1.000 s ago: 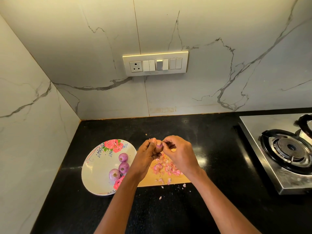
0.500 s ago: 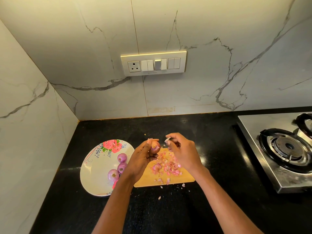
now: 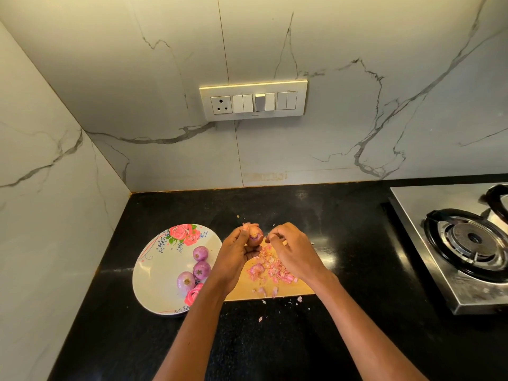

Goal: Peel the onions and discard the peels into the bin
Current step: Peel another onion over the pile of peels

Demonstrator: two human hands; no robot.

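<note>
My left hand (image 3: 236, 254) grips a small reddish onion (image 3: 255, 236) above the far end of a wooden cutting board (image 3: 275, 292). My right hand (image 3: 291, 251) hovers just right of the onion with its fingers curled, and the fingertips pinch what looks like a small bit of peel. Pink onion peels (image 3: 270, 270) lie piled on the board. Three purple onions (image 3: 200, 266) rest on a white floral plate (image 3: 156, 273) to the left. No bin is in view.
The black counter (image 3: 357, 257) carries loose peel scraps (image 3: 280, 309) in front of the board. A steel gas stove (image 3: 461, 243) stands at the right. Marble walls close off the back and the left, with a switch panel (image 3: 253, 100) on the back wall.
My right hand pulled a strip of peel away from the onion, then came back close to it. My left hand has turned the onion slightly.
</note>
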